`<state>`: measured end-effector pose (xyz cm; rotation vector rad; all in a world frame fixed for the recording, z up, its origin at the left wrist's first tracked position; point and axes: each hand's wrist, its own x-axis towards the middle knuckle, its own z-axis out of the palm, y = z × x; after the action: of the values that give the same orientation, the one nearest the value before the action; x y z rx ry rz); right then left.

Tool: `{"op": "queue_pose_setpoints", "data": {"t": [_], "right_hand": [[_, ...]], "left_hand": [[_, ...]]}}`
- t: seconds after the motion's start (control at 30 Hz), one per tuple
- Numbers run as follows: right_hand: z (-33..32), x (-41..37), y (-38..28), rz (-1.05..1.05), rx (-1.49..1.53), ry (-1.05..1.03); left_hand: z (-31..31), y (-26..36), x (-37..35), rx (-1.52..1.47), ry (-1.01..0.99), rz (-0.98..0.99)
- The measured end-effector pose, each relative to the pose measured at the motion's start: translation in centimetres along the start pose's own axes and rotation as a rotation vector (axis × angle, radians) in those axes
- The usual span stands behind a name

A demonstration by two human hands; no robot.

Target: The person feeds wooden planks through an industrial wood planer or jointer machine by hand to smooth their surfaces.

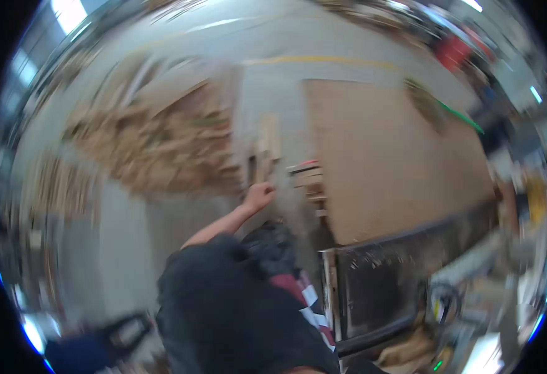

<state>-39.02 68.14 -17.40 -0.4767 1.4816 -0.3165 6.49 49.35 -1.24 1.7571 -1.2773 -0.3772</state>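
Note:
My left hand (260, 194) reaches out from a dark sleeve, its fingers curled closed. Pale wooden strips (270, 140) show just beyond the knuckles, and one strip overlaps the hand in this blurred view. I cannot tell what the fist holds. A small dark upright object (252, 169) is beside the strips. To the right of the hand, short wooden pieces (313, 182) are stacked by the edge of a large brown board (398, 162), with a red and black item (303, 166) on top. My right hand is out of view.
A wide heap of wood offcuts (161, 149) covers the floor at left, with upright-looking strips (61, 184) farther left. A green-handled broom (439, 106) lies across the board's far corner. A dark panel (386, 280) stands at the board's near side. A cluttered bench (473, 299) is at right.

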Motion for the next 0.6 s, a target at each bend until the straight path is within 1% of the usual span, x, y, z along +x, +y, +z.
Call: {"op": "queue_pose_setpoints", "data": {"t": [0.03, 0.07, 0.13, 0.2, 0.27, 0.3, 0.33, 0.37, 0.4, 0.43, 0.47, 0.5, 0.53, 0.57, 0.6], "right_hand": [[-0.6, -0.5, -1.6, 0.032, 0.026, -0.022], [-0.8, -0.9, -3.1, 0.055, 0.043, -0.044], [0.1, -1.2, -6.6, 0.070, 0.081, -0.061], [1.8, -1.9, -10.1, 0.057, 0.111, -0.061], [4.4, -1.9, -14.6, 0.025, 0.082, -0.075], [6.3, -2.4, -18.2, -0.017, 0.025, -0.120], [8.0, -2.0, -21.6, -0.065, -0.035, -0.175], [10.2, 0.5, -25.3, -0.152, -0.128, -0.332], [12.5, 2.8, -29.1, -0.251, -0.204, -0.483], [18.4, -0.6, -34.3, -0.375, -0.394, -0.294], [21.4, 2.0, -37.4, -0.469, -0.399, -0.352], [23.7, 6.5, -40.5, -0.620, -0.485, -0.417], [30.4, 1.6, -44.6, -0.905, -0.565, -0.223], [35.3, -0.3, -48.5, -0.691, -0.512, -0.230], [39.9, -1.3, -51.4, -0.803, -0.467, -0.315]], "left_hand": [[-1.1, -1.3, -0.8, 0.058, -0.117, -0.292], [-2.9, -1.6, -2.8, 0.064, -0.066, -0.358], [-4.8, 0.0, -2.5, -0.445, 0.183, -0.843], [-6.4, -0.8, -3.2, -0.677, 0.535, -0.852], [-9.4, -2.1, -3.1, -0.546, 0.789, -0.823], [-12.6, -0.7, -2.4, -0.540, 0.826, -0.827], [-16.2, 1.6, -0.9, -0.314, 0.936, -0.647], [-19.8, 3.1, 0.3, -0.080, 1.022, -0.468], [-23.3, 3.0, 1.5, 0.068, 1.036, -0.336], [-27.0, 2.2, 3.2, 0.210, 1.036, -0.200], [-30.9, 1.3, 5.1, 0.356, 1.034, -0.096], [-34.2, 0.5, 6.9, 0.495, 1.017, 0.012], [-36.7, 0.2, 8.8, 0.490, 1.005, 0.018], [-38.9, -0.1, 10.9, 0.620, 1.007, -0.024], [-40.2, -0.8, 12.7, 0.748, 1.004, -0.062]]}}
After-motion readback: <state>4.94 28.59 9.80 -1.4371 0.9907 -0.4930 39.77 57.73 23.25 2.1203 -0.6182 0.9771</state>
